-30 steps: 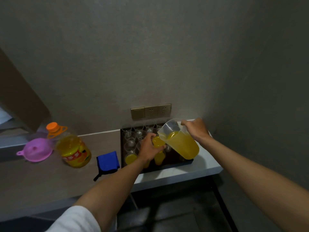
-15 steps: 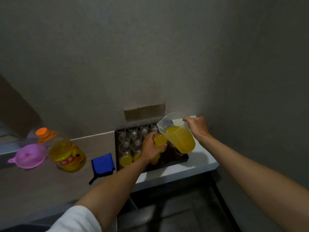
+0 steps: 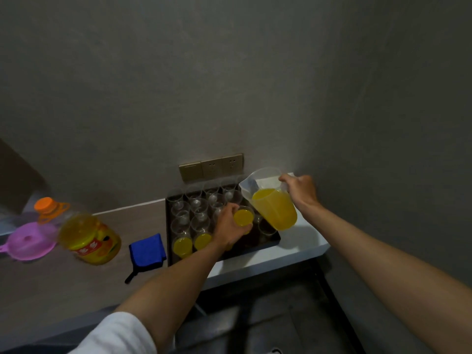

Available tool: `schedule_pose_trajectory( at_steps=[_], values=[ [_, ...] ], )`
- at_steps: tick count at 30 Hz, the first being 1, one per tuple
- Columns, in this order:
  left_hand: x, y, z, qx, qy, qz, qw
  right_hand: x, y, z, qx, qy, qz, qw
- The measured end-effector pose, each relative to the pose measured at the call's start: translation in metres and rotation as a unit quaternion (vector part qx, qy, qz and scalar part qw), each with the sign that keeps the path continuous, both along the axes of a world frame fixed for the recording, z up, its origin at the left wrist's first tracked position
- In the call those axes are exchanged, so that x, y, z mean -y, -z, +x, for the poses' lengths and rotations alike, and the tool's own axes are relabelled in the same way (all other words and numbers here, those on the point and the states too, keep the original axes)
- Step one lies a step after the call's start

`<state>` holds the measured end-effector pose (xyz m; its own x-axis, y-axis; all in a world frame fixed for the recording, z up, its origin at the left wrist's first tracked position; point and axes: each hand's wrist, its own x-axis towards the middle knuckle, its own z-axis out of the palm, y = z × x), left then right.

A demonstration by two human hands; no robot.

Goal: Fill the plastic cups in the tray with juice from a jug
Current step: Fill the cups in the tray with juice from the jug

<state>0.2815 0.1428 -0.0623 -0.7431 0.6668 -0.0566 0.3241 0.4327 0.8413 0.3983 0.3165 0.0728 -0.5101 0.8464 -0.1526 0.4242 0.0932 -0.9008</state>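
Observation:
A dark tray [image 3: 273,241] sits on the counter against the wall, packed with several clear plastic cups [image 3: 198,204]. Two cups in its near-left corner hold yellow juice [image 3: 183,245]. My left hand [image 3: 228,227] grips a full cup of juice [image 3: 243,217] just above the tray's middle. My right hand [image 3: 300,191] holds the handle of a clear jug [image 3: 272,201], which is roughly two-thirds full of yellow juice and tipped only slightly, spout toward the held cup. No stream of juice is visible.
A large juice bottle [image 3: 89,235] with an orange cap stands left of the tray. A pink funnel [image 3: 30,240] lies beside it. A folded blue cloth [image 3: 148,250] rests by the tray's left edge. Wall sockets [image 3: 212,166] sit behind. The counter edge [image 3: 293,261] runs close to the tray.
The jug has swung back from a steep pouring tilt to nearly upright. The cup in my left hand has come slightly away from the spout. The camera has tilted.

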Motion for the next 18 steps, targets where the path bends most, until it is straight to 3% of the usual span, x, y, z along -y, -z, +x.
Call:
schedule_pose_trajectory(
  at_steps=[18],
  values=[
    [-0.014, 0.022, 0.0, -0.108, 0.048, -0.116, 0.986, -0.026, 0.014, -0.007, 0.02, 0.011, -0.012, 1.0]
  ],
)
